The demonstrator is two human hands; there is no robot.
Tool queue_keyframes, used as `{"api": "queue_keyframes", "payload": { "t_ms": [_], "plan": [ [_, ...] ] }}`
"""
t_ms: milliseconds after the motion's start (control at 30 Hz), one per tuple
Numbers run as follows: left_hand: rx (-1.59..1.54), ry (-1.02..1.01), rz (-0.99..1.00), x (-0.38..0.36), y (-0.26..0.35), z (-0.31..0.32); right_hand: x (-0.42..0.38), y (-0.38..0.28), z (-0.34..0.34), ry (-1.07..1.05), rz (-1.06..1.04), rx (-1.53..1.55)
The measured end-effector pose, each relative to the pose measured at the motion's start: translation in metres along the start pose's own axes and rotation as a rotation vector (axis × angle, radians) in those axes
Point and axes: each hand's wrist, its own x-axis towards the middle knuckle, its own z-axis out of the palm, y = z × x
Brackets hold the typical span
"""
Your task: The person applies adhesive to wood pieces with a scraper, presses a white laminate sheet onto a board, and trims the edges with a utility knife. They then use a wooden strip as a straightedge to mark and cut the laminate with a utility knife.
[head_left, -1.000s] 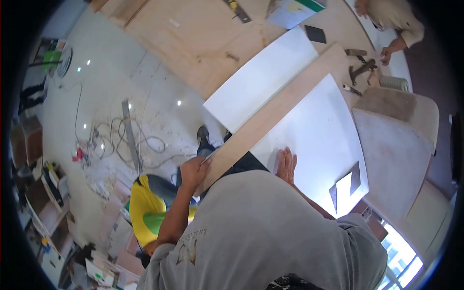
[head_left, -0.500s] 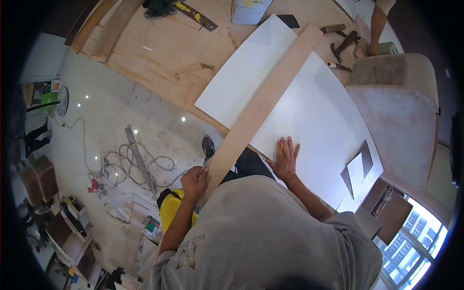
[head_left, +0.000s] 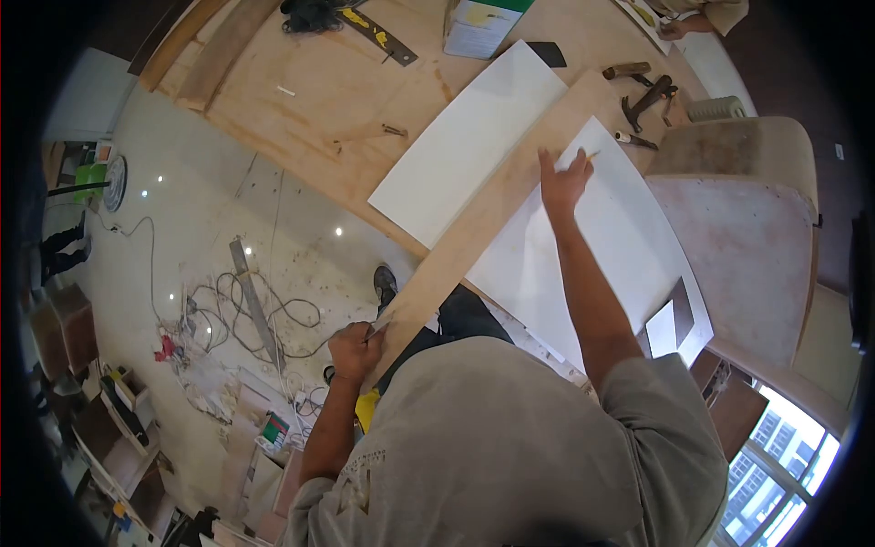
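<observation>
A long wooden board [head_left: 483, 214] lies diagonally across white sheets, its near end close to my body. My left hand [head_left: 355, 352] is closed at the board's left edge near that end; a thin grey strip shows beside the fingers, too small to make out. My right hand [head_left: 563, 187] reaches to the board's far half, thumb and a finger spread at its right edge. A thin yellowish pencil [head_left: 591, 156] sticks out from the fingers. The large white sheet [head_left: 538, 264] lies right of the board, the smaller white sheet [head_left: 465, 137] left of it.
Hammers [head_left: 649, 102] and a handled tool [head_left: 635, 140] lie beyond the board's far end. A tin [head_left: 478, 27] and a metal blade [head_left: 383, 38] are on the workbench [head_left: 319, 100]. Cables [head_left: 260, 305] cover the floor at left. Another person's hand [head_left: 679, 27] is at top right.
My right hand has lifted from the large white sheet and moved forward to the board's far part. My left hand stays at the near end, slightly lower left. The other person's hand has shifted.
</observation>
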Motion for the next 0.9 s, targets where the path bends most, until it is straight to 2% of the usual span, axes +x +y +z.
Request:
{"api": "queue_keyframes", "payload": {
  "t_ms": [100,200,500,600,700,900],
  "plan": [
    [0.024,-0.022,-0.035,-0.004,-0.009,0.001,0.037,-0.048,0.015,-0.113,0.198,-0.125],
    [-0.04,0.029,-0.067,-0.004,-0.001,0.0,0.045,-0.059,0.028,-0.208,0.302,-0.293],
    [0.039,-0.104,-0.143,-0.009,-0.013,0.001,0.045,-0.047,0.04,-0.187,0.203,-0.319],
    [0.004,-0.074,-0.159,-0.004,-0.008,-0.004,0.042,-0.042,0.039,-0.156,0.147,-0.272],
    [0.027,-0.132,-0.177,0.002,-0.008,-0.01,0.04,-0.036,0.04,-0.146,0.064,-0.276],
    [-0.071,-0.104,-0.215,0.001,-0.011,-0.006,0.037,-0.032,0.04,-0.152,0.026,-0.284]
  ]
}}
